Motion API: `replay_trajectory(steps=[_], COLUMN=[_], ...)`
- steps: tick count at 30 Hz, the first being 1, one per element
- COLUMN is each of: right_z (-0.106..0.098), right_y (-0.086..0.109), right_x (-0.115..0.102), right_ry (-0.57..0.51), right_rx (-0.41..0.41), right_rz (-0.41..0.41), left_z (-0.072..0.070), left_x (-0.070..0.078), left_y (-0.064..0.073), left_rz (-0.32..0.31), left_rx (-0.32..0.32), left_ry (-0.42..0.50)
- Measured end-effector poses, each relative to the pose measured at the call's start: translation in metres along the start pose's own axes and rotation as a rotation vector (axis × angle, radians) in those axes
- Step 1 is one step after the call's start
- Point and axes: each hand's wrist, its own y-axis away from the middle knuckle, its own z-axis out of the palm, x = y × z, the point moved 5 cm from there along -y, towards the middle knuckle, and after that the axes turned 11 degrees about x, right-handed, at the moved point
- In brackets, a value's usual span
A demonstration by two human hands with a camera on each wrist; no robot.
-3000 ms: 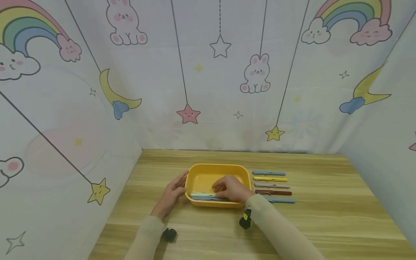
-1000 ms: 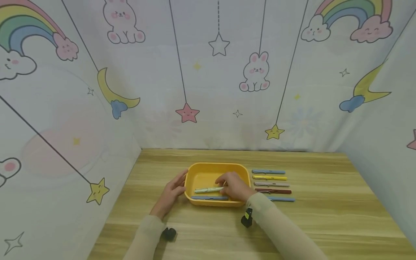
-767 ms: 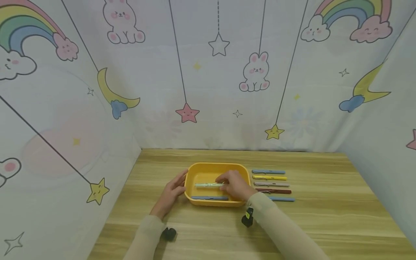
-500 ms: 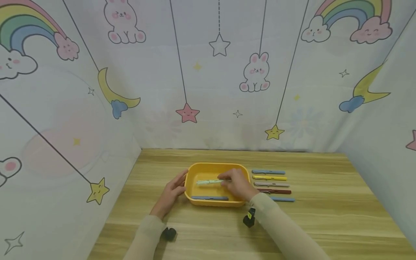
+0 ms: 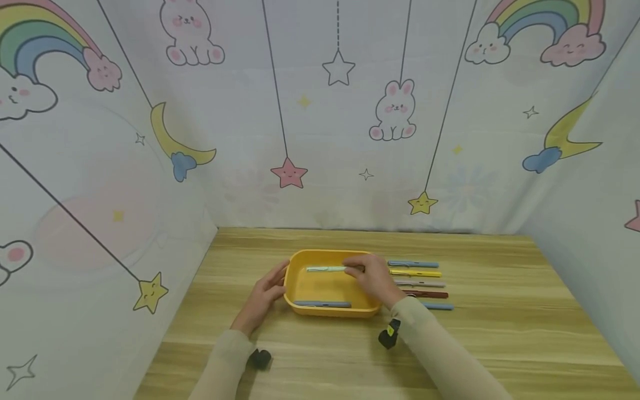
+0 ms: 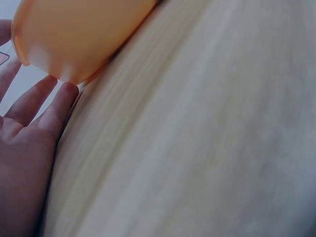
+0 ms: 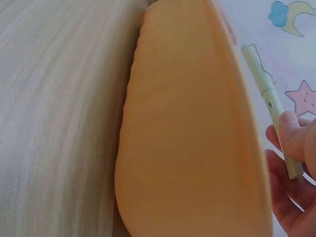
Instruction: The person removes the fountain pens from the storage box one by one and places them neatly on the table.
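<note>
A pale green pen (image 7: 263, 81) with a wire clip is pinched between thumb and fingers of my right hand (image 5: 372, 276). In the right wrist view it shows above the rim of the yellow tray (image 7: 192, 118). My left hand (image 5: 262, 294) rests against the tray's left end, fingers spread and fairly straight; the left wrist view has its fingertips (image 6: 69, 91) at the tray's outer wall. Inside the tray, along its near side, lies a blue pen (image 5: 322, 304).
Right of the tray several pens lie in a column: a blue pen (image 5: 417, 264), a yellow pen (image 5: 420, 274), a pale pinkish pen (image 5: 425, 284), a dark red pen (image 5: 432, 295) and another blue pen (image 5: 440, 306). Printed fabric walls (image 5: 340, 139) enclose the wooden table (image 5: 320, 355).
The pale green pen has left its place beside the blue pen at the tray's near side. My right hand has carried it away toward the tray's far side. My left hand stays put.
</note>
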Motion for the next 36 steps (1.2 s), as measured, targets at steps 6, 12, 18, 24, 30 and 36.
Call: replay_trajectory(steps=[6,12,18,24,30,36], right_z=[-0.009,-0.019,-0.029,-0.035,-0.042,-0.059], right_y=[0.001,0.004,0.009,0.016,0.021,0.024], right_x=[-0.001,-0.002,-0.002,0.002,0.009,0.018], right_ry=[-0.058,-0.108,-0.16,-0.22,-0.225,-0.231], right_rx=[0.018,0.047,0.084,0.103,0.13,0.146], right_rz=[-0.017,-0.023,-0.055,-0.042,-0.025,0.006], left_z=[0.0,0.0,0.0,-0.001,-0.001,0.0], left_x=[-0.001,-0.001,0.001,-0.001,-0.002,-0.001], left_y=[0.0,0.0,0.0,0.001,0.001,0.0], left_rz=[0.003,-0.001,-0.004,-0.009,-0.009,-0.008], left_rx=[0.002,0.005,0.015,0.012,0.015,0.017], left_ry=[0.01,0.008,-0.008,0.008,0.017,0.015])
